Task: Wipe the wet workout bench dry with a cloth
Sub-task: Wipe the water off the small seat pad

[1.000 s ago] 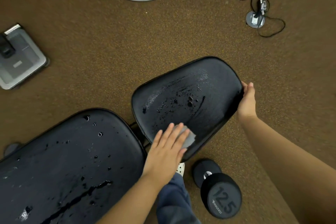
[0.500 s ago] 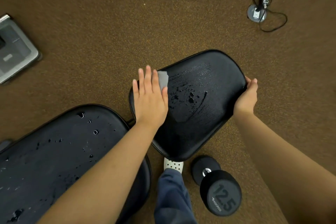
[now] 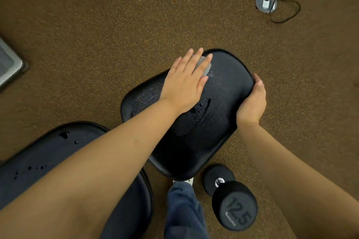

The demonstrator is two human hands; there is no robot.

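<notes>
Under left hand (image 3: 184,85), cloth (image 3: 204,65) (bench (image 3: 225,103) wet)

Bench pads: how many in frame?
2. The seat pad sits centre, with the left hand pressing the cloth on its far end and the right hand gripping its right edge. The longer back pad lies lower left, partly hidden by the left forearm.

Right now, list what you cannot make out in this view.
Head view only.
Cloth: mostly hidden under the left hand; only a grey corner shows.
Right hand fingers: wrapped round the seat pad edge, out of sight.
Long pad: cut off by the left and bottom edges, partly covered by the left forearm.
Dumbbell brand lettering: too small to read.
</notes>
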